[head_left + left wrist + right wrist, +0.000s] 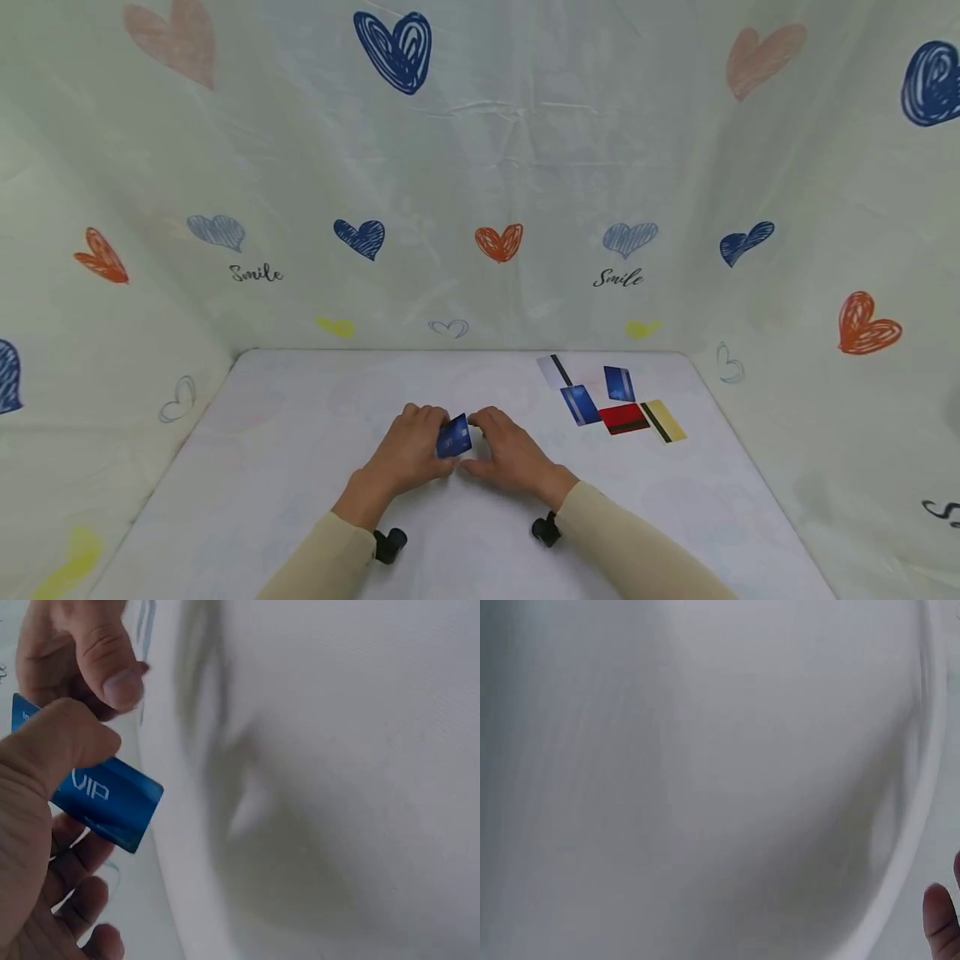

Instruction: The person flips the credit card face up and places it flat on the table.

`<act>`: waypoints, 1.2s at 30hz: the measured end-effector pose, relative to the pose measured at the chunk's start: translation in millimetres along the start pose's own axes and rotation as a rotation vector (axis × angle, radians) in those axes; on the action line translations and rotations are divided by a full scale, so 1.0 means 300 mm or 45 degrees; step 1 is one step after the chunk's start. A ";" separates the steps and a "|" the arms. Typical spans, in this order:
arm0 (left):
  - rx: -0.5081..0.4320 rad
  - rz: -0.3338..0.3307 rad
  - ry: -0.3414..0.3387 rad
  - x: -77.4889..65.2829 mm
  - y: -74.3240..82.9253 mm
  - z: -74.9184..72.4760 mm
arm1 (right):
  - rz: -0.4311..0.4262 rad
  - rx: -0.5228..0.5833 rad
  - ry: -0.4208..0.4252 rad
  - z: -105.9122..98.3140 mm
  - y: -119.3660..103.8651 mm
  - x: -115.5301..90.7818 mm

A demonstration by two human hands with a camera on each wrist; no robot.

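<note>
A blue card with "VIP" lettering [112, 802] is pinched between the thumb and fingers of my left hand [408, 450]. In the head view the card [453, 436] is tilted up over the middle of the table. My right hand [513, 454] is just to the right of it, thumb and index finger apart and curved towards the card's edge, with nothing seen in its grasp. The left wrist view has the right hand [94, 660] close beside the card's upper end. Only a thumb and a bit of finger [940, 919] show in the right wrist view.
On the white table [300, 417], back right, lie a pale card with a dark stripe [552, 371], two blue cards, one left [580, 405] and one right [618, 383], a red card [624, 418] and a yellow card [667, 420]. A heart-printed curtain [480, 167] surrounds the table.
</note>
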State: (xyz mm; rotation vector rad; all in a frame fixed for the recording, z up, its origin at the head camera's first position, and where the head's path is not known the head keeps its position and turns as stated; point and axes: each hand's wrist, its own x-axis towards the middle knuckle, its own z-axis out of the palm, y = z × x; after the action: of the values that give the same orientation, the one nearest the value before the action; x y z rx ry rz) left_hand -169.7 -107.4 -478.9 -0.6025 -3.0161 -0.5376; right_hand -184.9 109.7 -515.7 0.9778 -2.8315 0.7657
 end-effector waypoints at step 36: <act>0.325 -0.001 0.137 -0.005 -0.057 0.073 | -0.127 -0.511 0.029 0.002 0.034 0.022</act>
State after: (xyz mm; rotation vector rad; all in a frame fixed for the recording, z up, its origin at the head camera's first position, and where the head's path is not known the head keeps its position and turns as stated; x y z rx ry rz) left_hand -173.8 -115.4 -505.2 -0.5372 -2.9158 -0.1730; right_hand -196.3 112.6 -519.4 1.0196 -2.7311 0.1827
